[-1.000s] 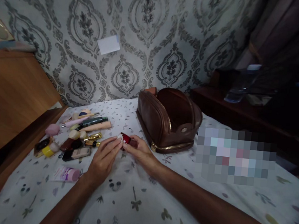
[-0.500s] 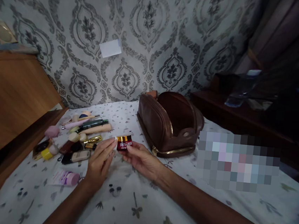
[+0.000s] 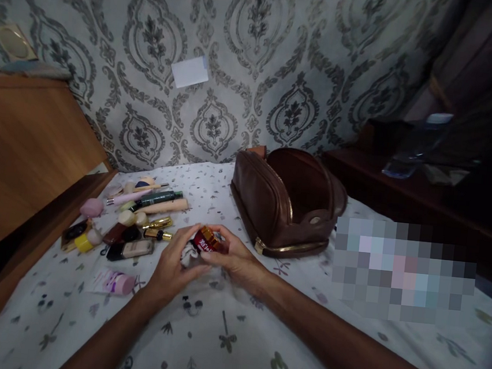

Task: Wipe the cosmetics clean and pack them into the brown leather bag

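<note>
A small dark-red cream jar (image 3: 204, 242) with a gold lid and white lettering is held tilted between both hands above the bed. My right hand (image 3: 238, 260) grips it from the right, thumb along the front and fingers behind. Curved round its left side, my left hand (image 3: 178, 265) has its fingertips at the jar's upper edge and its thumb below. A pale, dark-marked patch shows between the left thumb and fingers; I cannot tell whether it is a cloth or the bedsheet behind. Right behind the hands stands a brown toiletry bag (image 3: 262, 195), its top unzipped and gaping.
Several cosmetics lie left on the patterned sheet (image 3: 196, 342), among them a foundation bottle (image 3: 137, 249), a gold lipstick tube (image 3: 160, 223), a green tube (image 3: 160, 198) and a pink-capped squeeze tube (image 3: 119, 282). A wooden headboard (image 3: 36, 147) borders the left. Blurred items (image 3: 398, 271) sit right.
The jar has tipped from upright to tilted, its lid now leaning right. My left hand has turned from flat-fingered beside it to curved around its left side. The view has shifted slightly.
</note>
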{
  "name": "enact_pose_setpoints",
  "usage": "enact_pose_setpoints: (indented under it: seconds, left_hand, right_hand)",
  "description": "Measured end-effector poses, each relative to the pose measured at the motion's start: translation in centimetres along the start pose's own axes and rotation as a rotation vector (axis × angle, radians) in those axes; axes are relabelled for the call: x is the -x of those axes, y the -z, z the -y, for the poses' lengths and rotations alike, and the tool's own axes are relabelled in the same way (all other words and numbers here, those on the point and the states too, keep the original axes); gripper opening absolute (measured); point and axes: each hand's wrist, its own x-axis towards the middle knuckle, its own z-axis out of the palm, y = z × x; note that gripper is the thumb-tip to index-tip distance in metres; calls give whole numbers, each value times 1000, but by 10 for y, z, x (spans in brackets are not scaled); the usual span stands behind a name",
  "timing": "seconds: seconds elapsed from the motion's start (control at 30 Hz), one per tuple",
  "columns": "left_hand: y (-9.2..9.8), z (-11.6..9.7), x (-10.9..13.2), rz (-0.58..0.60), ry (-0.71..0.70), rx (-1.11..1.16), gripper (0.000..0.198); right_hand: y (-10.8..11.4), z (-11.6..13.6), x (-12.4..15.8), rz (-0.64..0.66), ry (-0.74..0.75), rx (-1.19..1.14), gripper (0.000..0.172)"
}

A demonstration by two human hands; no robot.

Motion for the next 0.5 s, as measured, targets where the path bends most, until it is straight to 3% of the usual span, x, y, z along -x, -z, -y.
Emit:
enact_pose_setpoints:
  seconds: [0.13, 0.27, 0.4, 0.5]
  left_hand:
    - [-6, 4, 2, -7, 29, -36, 64]
    - [2, 3, -1, 8, 134, 33, 59]
    - [13, -3, -6, 65, 299, 149, 56]
    - [15, -6, -8, 89, 339, 200, 53]
  right_hand:
    - [-2, -1, 2, 19, -42, 9, 55]
    - [0, -1, 2, 60, -61, -10, 50]
    - [9, 4, -2, 73, 6, 134, 59]
    - [16, 10, -4, 70, 58, 269, 66]
